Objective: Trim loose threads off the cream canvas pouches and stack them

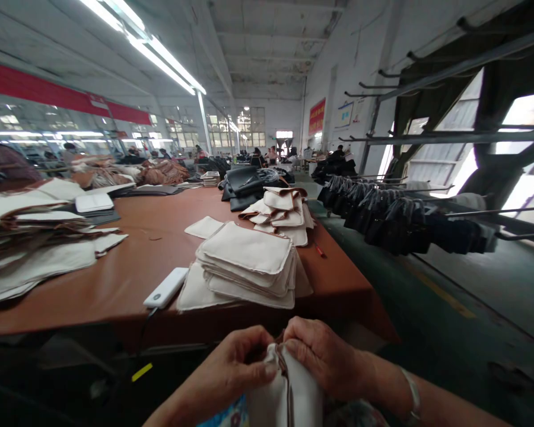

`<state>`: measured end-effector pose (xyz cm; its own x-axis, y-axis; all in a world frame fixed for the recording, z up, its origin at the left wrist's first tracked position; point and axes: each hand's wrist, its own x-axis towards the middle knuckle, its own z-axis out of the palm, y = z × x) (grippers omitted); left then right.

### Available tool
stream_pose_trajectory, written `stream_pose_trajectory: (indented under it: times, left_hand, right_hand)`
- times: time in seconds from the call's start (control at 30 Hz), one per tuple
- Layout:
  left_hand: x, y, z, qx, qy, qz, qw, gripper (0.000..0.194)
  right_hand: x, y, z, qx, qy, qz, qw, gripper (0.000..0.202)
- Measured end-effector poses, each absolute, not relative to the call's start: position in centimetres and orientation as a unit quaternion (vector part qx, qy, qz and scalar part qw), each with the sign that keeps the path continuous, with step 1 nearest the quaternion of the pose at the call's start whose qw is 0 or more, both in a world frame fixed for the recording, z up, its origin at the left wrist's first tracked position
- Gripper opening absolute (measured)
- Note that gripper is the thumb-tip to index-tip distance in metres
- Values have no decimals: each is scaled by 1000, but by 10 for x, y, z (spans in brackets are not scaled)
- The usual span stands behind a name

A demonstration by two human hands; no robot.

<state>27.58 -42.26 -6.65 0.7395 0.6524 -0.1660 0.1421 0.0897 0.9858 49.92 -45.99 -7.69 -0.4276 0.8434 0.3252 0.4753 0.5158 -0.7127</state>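
I had the cream piece (305, 385) just off the near edge of the table (146, 237); my left grip (244, 362) was closed, thumb and fingers pinching its left side near the top; my right grip (327, 356) was closed on the top of its right side, with the brown edging (288, 385) running down between; I judged that if either thumb slackened, the edging could slip out of line, for I held only the top and the rest lay loose; pulling unevenly might pucker the cloth. The stack (247, 246) sat uneven by the near edge, so a knock could slide the upper layers off; the power bank (167, 287) lay left of it, its cable (148, 323) over that edge, where a snag might drag it down; the pen (319, 251) near the right edge could roll off. As for writing, the wall banner (317, 117) bore yellow characters too small to read; the notice (345, 114) was no clearer; I could read no brand on the power bank.
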Motion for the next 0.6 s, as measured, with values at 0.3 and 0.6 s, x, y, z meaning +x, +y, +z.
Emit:
stream_pose_trajectory:
  times: [0.3, 0.6]
  left_hand:
    - [289, -424, -63, 642, 365, 217, 639, 40]
    - [295, -430, -61, 641, 379, 229, 628, 38]
  right_hand:
    - [501, -458, -78, -403, -787, 324, 337, 24]
    - [503, -460, -80, -399, -744, 414, 341, 31]
